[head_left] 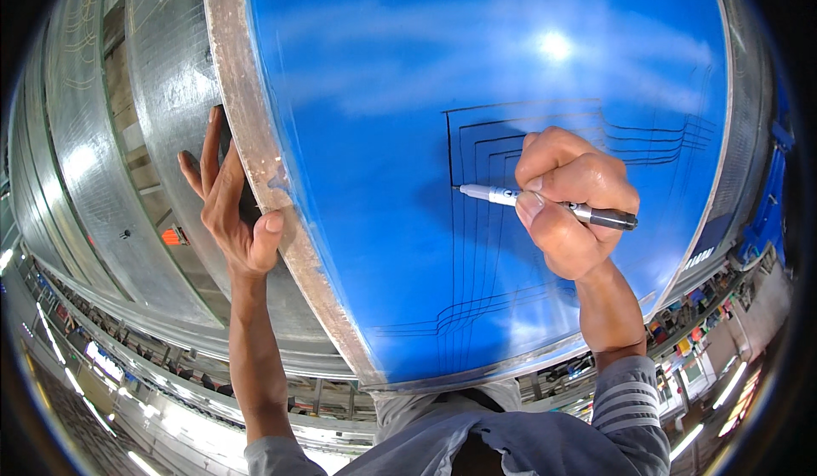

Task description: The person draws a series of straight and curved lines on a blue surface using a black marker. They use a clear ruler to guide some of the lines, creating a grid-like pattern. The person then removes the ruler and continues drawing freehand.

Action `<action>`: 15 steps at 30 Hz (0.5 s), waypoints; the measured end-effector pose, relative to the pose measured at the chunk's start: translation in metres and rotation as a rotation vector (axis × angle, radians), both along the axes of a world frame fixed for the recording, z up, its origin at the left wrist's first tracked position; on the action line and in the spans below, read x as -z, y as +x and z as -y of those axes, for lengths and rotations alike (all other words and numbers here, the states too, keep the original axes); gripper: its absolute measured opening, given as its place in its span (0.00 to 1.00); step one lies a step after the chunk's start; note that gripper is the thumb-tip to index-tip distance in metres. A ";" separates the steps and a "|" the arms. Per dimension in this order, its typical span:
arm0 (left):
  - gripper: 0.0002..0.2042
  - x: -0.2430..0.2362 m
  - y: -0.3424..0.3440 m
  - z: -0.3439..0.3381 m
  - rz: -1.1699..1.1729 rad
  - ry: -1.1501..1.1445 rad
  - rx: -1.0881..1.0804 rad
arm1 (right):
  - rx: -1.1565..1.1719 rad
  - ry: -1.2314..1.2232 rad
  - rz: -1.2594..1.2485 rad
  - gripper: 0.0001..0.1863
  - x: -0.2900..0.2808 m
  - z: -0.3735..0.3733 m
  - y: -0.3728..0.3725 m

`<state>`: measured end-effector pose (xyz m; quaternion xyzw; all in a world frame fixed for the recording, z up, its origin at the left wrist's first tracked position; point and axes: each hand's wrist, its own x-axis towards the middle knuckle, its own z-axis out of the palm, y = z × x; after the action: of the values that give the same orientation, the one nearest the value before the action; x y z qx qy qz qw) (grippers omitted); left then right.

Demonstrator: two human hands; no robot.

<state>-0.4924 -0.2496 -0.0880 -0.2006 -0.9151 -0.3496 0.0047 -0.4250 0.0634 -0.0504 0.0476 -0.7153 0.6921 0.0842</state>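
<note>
My right hand (574,199) is closed around a marker pen (502,195) with a pale barrel and a dark rear end. Its tip touches, or nearly touches, a glossy blue panel (366,127) at the lower end of a thick black line. Nested black corner lines (489,140) run under and beside the hand, and part of them is hidden by it. At the panel's left, my left hand (234,199) lies with fingers spread, its thumb on the worn pale frame edge (242,93). It holds nothing.
Grey metal slats (166,50) with gaps between them stretch along the left, with a small orange piece (174,236) in one gap. More fine lines (442,323) cross the panel's near part. A bright light reflection (555,46) shows on the far part. Blue items (762,212) stand at the right rim.
</note>
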 end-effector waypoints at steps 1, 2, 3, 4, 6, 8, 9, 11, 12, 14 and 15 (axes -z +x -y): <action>0.41 0.001 0.000 0.000 -0.007 0.005 0.001 | -0.005 -0.003 0.002 0.09 0.000 0.000 0.000; 0.40 0.003 0.000 0.002 -0.015 0.011 0.002 | -0.012 -0.004 -0.004 0.09 0.001 -0.001 0.001; 0.40 0.004 0.000 0.003 -0.022 0.015 0.002 | -0.019 -0.006 -0.009 0.09 0.001 -0.001 0.000; 0.40 0.005 0.000 0.004 -0.022 0.011 0.005 | -0.027 -0.008 -0.015 0.09 0.002 -0.002 0.000; 0.39 0.006 0.000 0.006 -0.023 0.003 0.012 | -0.035 -0.006 -0.022 0.09 0.001 -0.002 0.000; 0.39 0.005 0.001 0.006 -0.022 -0.004 0.012 | -0.009 -0.016 -0.031 0.08 0.002 0.000 0.000; 0.39 0.005 0.001 0.006 -0.022 -0.007 0.012 | 0.023 -0.026 -0.036 0.06 0.002 0.003 -0.002; 0.39 0.005 0.000 0.005 -0.022 0.000 0.011 | 0.054 -0.036 -0.038 0.06 0.002 0.005 -0.002; 0.39 0.005 0.000 0.005 -0.022 0.002 0.010 | 0.053 -0.037 -0.034 0.06 0.002 0.005 -0.002; 0.40 0.005 0.000 0.005 -0.020 0.006 0.008 | 0.031 -0.027 -0.039 0.05 0.001 0.004 -0.002; 0.40 0.006 0.001 0.005 -0.019 0.010 0.007 | 0.010 -0.015 -0.048 0.05 0.001 0.001 -0.002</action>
<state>-0.4919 -0.2543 -0.0937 -0.2070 -0.9127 -0.3521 0.0135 -0.4265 0.0622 -0.0516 0.0601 -0.7080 0.6957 0.1053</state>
